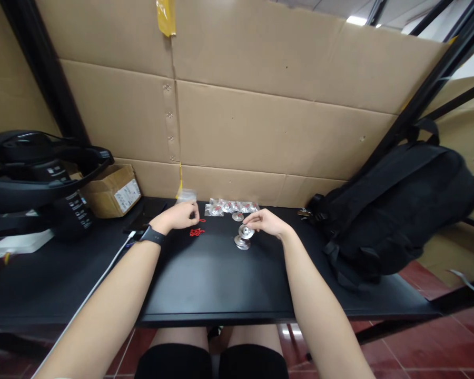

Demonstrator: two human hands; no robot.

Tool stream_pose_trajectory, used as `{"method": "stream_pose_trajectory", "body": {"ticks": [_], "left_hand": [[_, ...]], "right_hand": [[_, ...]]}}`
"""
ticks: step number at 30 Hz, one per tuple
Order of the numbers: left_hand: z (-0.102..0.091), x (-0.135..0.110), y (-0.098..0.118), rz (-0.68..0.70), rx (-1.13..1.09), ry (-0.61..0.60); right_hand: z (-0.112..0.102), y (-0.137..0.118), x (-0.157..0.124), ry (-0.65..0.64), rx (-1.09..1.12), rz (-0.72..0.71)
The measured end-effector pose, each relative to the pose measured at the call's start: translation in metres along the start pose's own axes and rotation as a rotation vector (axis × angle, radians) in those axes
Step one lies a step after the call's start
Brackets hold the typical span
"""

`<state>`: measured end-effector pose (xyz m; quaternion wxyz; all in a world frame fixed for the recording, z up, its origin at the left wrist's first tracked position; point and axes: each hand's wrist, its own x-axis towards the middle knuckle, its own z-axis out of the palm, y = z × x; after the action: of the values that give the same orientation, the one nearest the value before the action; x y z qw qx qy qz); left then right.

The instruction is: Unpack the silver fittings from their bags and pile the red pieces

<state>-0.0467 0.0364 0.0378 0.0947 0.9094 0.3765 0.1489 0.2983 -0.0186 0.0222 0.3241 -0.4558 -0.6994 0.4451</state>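
My right hand pinches a shiny round metal disc by its edge, tilted up with a hole at its middle. Just under it sits a small stack of similar discs on the black table. Over to the left, the fingers of my left hand are closed at a thin red cord loop, which sticks out past the fingertips. A small pile of red cord loops lies nearer to me. Behind the discs, one flat disc with a red bit lies by itself.
Several discs in clear bags line the back, beside a clear plastic bag. Cardboard panels close off the rear. A cardboard box and black headgear stand left, a black backpack right. A white cable crosses the table.
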Motion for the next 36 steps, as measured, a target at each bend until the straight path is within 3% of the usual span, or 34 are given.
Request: {"method": "stream_pose_trajectory", "body": {"ticks": [6,9,17,24,30,36], "left_hand": [[-0.003,-0.004,-0.013,-0.128,-0.041,-0.215],[0.000,-0.005,-0.014,-0.165,-0.148,-0.280],[0.007,-0.002,-0.017,-0.193,-0.209,-0.238],[0.010,0.000,-0.019,-0.169,-0.157,-0.215],[0.008,-0.001,-0.015,-0.146,-0.130,-0.189],[0.009,-0.002,-0.011,-0.158,-0.139,-0.186]], "right_hand": [[0.000,0.010,0.002,-0.177,-0.173,0.021],[-0.001,0.011,0.001,-0.190,-0.201,0.053],[0.006,0.002,0.002,-0.186,-0.329,0.050],[0.009,-0.002,0.001,-0.286,-0.331,0.081],[0.011,0.013,0.010,-0.089,-0.358,0.032],[0.017,0.020,0.014,0.008,-0.425,-0.005]]}}
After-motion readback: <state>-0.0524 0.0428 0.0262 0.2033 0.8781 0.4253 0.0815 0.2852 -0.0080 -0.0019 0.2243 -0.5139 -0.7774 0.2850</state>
